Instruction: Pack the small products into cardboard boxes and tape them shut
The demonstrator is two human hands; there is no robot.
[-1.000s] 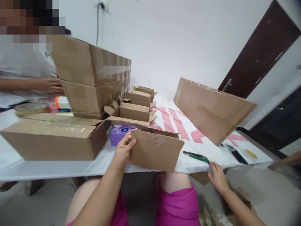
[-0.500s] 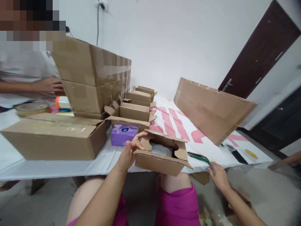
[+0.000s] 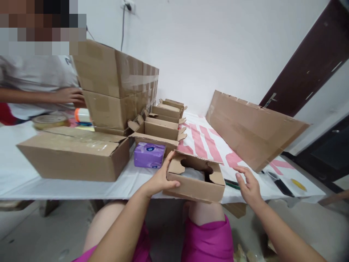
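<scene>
A small cardboard box sits at the table's front edge with its top unclosed and its short end flaps folded inward. Through the opening shows a greyish-white item, mostly covered, whose kind I cannot make out. My left hand grips the box's left end, thumb on the front side and fingers at the back corner. To the right of the box, my right hand is raised with fingers apart and holds nothing. A green-handled tool lies between that hand and the box, partly hidden.
A purple tissue pack stands beside several unclosed boxes. Left are a taped carton, stacked cartons, a tape roll and another person's hand. A large cardboard sheet leans at right.
My right hand has risen from beside the green-handled tool toward the box. My left hand has shifted its grip on the box's left end, and the front flap no longer sticks out. The view has shifted slightly.
</scene>
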